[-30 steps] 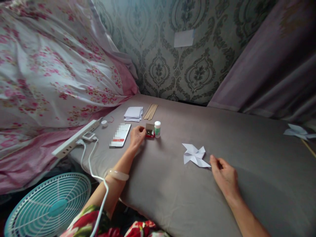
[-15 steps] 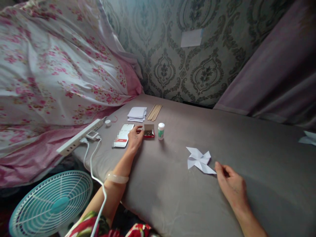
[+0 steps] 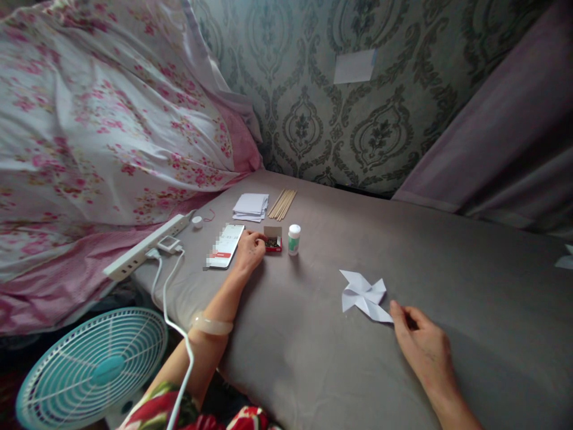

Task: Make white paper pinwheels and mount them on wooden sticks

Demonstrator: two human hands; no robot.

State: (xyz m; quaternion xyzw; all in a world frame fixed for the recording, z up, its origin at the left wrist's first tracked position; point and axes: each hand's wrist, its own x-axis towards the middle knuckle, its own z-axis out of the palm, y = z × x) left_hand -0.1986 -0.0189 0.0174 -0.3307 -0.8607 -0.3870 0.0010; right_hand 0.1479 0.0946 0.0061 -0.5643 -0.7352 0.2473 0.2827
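Note:
My left hand [image 3: 249,251] reaches to a small red box of pins [image 3: 272,239] on the grey mattress [image 3: 340,358]; its fingers are curled and pinched at the box's left edge. My right hand [image 3: 423,346] rests near a white paper pinwheel [image 3: 363,295], with thumb and finger pinching the pinwheel's lower right tip. A small white bottle with a green label [image 3: 294,238] stands just right of the box. A phone [image 3: 226,245] lies left of my left hand.
Behind the box lie a stack of white paper squares [image 3: 251,206] and a bundle of wooden sticks [image 3: 283,203]. A white power strip [image 3: 147,246] with cables lies at the mattress's left edge, a teal fan [image 3: 92,367] below it. Floral bedding [image 3: 111,131] is piled left.
The view has shifted slightly; my left hand has stayed at the red box with its fingers curling tighter, and my right hand keeps its pinch on the pinwheel's tip.

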